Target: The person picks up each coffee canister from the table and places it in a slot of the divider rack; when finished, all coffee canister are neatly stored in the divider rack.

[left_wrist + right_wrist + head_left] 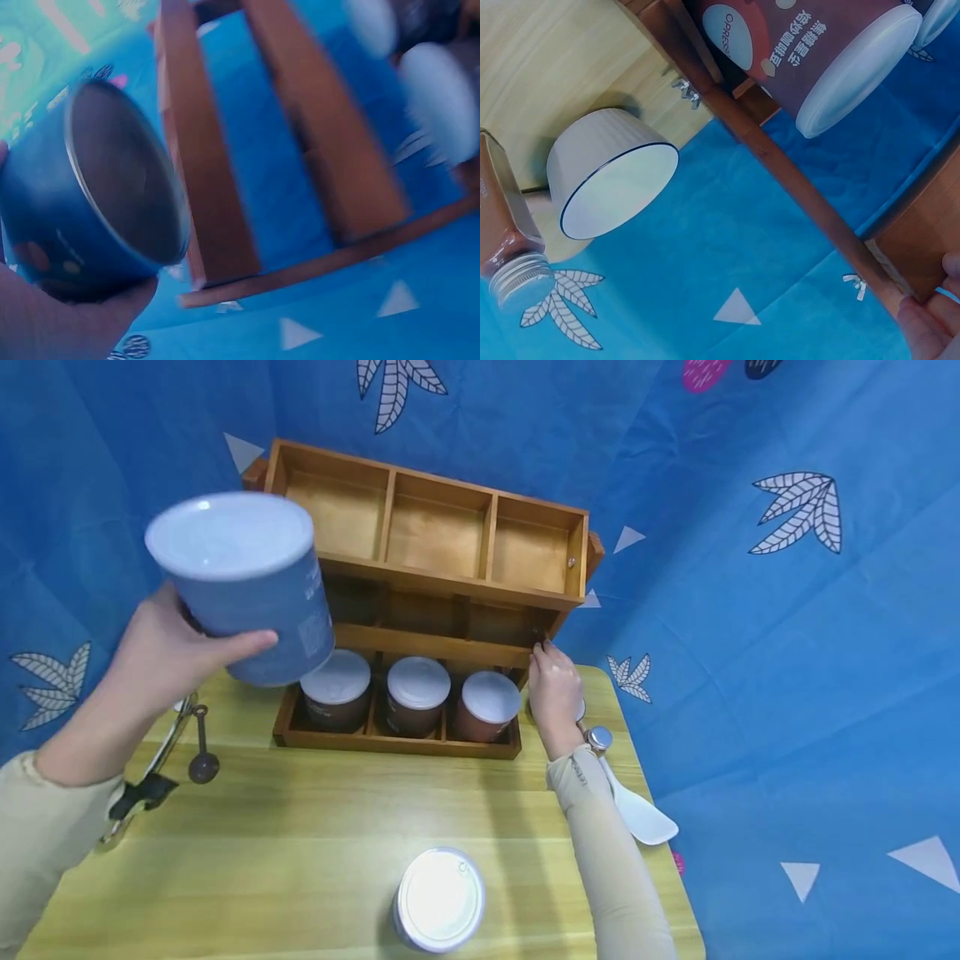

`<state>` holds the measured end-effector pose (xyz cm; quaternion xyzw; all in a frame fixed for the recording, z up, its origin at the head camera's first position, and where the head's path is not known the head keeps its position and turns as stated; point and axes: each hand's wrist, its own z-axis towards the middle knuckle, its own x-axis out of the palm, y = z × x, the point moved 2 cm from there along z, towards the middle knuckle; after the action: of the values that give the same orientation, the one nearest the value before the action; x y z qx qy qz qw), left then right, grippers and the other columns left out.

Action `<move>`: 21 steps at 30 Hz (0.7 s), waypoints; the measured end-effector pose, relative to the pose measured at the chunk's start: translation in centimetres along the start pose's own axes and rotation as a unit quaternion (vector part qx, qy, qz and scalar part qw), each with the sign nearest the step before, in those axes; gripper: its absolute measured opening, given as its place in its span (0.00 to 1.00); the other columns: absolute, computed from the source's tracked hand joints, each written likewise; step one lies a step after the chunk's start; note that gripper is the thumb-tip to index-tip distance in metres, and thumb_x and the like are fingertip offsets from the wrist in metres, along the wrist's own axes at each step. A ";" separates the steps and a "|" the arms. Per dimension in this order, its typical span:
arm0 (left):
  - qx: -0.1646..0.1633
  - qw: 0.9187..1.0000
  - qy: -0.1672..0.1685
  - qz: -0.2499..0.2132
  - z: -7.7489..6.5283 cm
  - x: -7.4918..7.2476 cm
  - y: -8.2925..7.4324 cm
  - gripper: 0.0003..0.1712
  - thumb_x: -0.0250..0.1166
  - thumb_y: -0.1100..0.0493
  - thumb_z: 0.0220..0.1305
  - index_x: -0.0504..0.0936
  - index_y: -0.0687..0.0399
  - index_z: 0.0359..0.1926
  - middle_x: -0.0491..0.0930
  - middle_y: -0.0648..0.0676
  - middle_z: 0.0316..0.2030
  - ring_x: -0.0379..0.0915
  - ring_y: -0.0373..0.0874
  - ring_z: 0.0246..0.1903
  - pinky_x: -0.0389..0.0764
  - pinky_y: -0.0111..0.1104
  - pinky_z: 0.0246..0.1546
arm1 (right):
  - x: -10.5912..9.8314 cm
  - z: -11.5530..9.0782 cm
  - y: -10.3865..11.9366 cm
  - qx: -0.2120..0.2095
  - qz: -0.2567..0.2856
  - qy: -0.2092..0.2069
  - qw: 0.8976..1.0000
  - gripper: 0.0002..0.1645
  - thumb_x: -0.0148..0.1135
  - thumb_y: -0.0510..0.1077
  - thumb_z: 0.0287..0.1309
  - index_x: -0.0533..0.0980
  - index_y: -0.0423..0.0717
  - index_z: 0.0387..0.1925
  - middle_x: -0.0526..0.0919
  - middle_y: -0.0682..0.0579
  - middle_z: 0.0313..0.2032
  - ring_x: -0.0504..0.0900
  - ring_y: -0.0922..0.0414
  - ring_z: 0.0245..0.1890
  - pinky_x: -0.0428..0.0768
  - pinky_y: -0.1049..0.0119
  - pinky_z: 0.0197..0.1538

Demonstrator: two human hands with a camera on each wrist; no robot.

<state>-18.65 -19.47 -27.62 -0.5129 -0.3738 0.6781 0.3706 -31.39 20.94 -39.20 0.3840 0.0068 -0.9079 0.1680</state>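
Observation:
My left hand [161, 647] grips a large blue canister [258, 618] with a white lid, raised at the left end of a tiered wooden rack [442, 522]. The left wrist view shows the canister's dark base [127, 169] and the thumb along its side. At the rack's right end, my right hand [555, 689] pinches the wooden side rail [802, 199] near the middle tier. Three white-lidded canisters stand in the bottom tier: a dark left one [337, 689], a dark middle one [417, 693] and a reddish right one [489, 706].
Another white-lidded canister [438, 902] stands on the table near the front. Right of the rack are a white bowl [592, 169], a brown bottle with a silver cap [521, 281] and a white paddle-shaped utensil [645, 818]. A dark scoop [203, 767] lies at left. A blue patterned cloth [750, 693] hangs behind.

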 end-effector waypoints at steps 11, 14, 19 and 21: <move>0.265 0.932 -0.214 -0.124 8.9 3.6 -4.2 0.62 0.82 0.55 0.37 0.56 0.60 0.71 0.66 0.53 0.68 0.62 0.41 0.68 0.60 0.30 0.71 | -0.2 0.1 0.2 -0.011 -0.020 0.002 1.000 0.11 0.63 0.38 0.62 0.85 0.38 0.43 0.88 0.43 0.45 0.87 0.46 0.46 0.85 0.55 0.50; 0.283 0.924 -0.225 -0.126 9.9 4.7 -4.2 0.62 0.82 0.56 0.38 0.55 0.62 0.71 0.66 0.54 0.68 0.62 0.40 0.68 0.60 0.30 0.72 | -0.2 0.0 0.2 -0.011 -0.022 0.000 1.000 0.11 0.64 0.38 0.61 0.85 0.39 0.43 0.88 0.43 0.45 0.87 0.47 0.46 0.85 0.56 0.50; 0.261 0.932 -0.224 -0.111 11.3 6.0 -3.5 0.66 0.82 0.60 0.36 0.51 0.62 0.73 0.63 0.53 0.70 0.60 0.38 0.70 0.58 0.28 0.73 | -0.3 0.0 0.0 -0.011 -0.030 -0.007 0.999 0.10 0.65 0.38 0.61 0.86 0.40 0.42 0.89 0.44 0.45 0.88 0.48 0.45 0.86 0.57 0.49; 0.238 0.940 -0.225 -0.098 11.9 6.3 -2.8 0.68 0.82 0.62 0.35 0.50 0.60 0.74 0.62 0.51 0.71 0.59 0.36 0.70 0.56 0.27 0.73 | -0.3 0.0 -0.1 -0.012 -0.030 -0.006 0.999 0.10 0.65 0.38 0.61 0.85 0.40 0.43 0.88 0.44 0.45 0.88 0.48 0.45 0.86 0.57 0.49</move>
<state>-31.19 -14.16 -25.48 -0.2051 -0.3235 0.8052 0.4528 -31.20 21.14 -39.04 0.3759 0.0281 -0.9148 0.1451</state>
